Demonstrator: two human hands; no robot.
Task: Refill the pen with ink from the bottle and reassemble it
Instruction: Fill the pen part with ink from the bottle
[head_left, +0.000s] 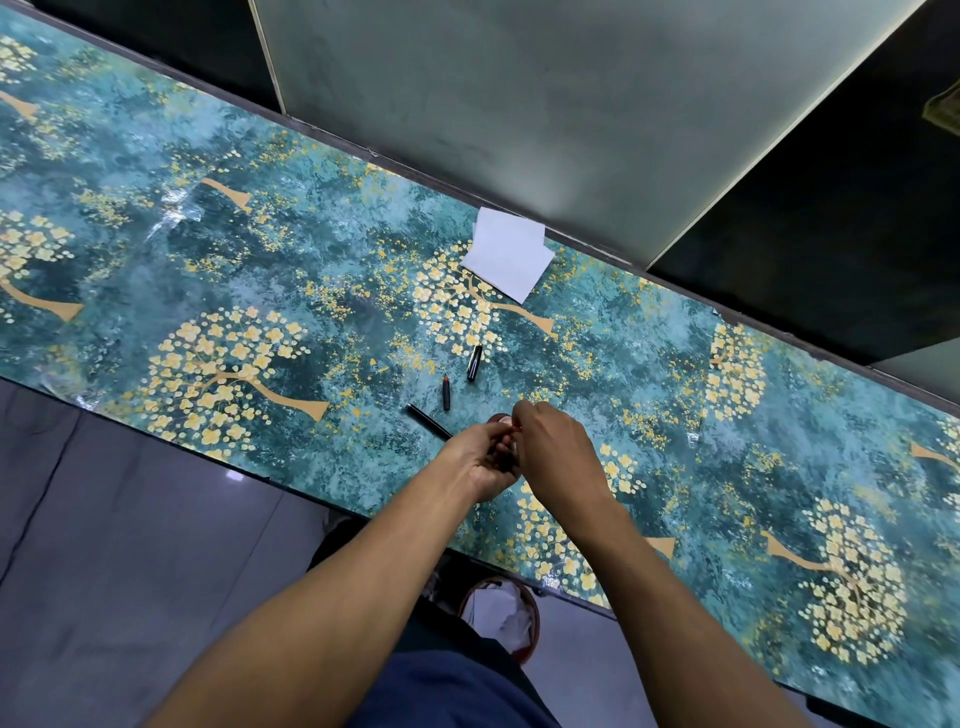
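Near the table's front edge, my left hand (480, 460) grips the ink bottle (500, 419), mostly hidden; only a reddish rim shows. Directly over the bottle's mouth, my right hand (553, 449) pinches something small with a red tip; what it is I cannot tell. Three black pen parts lie apart on the table just beyond my hands: a long barrel (429, 421), a short section with a red tip (445, 392), and a cap (474, 362).
White folded paper (508, 253) lies toward the table's far edge, by a grey wall panel (545, 93). The table (208, 249) has a teal covering with gold trees. A bin with crumpled paper (501, 618) stands on the floor under the front edge.
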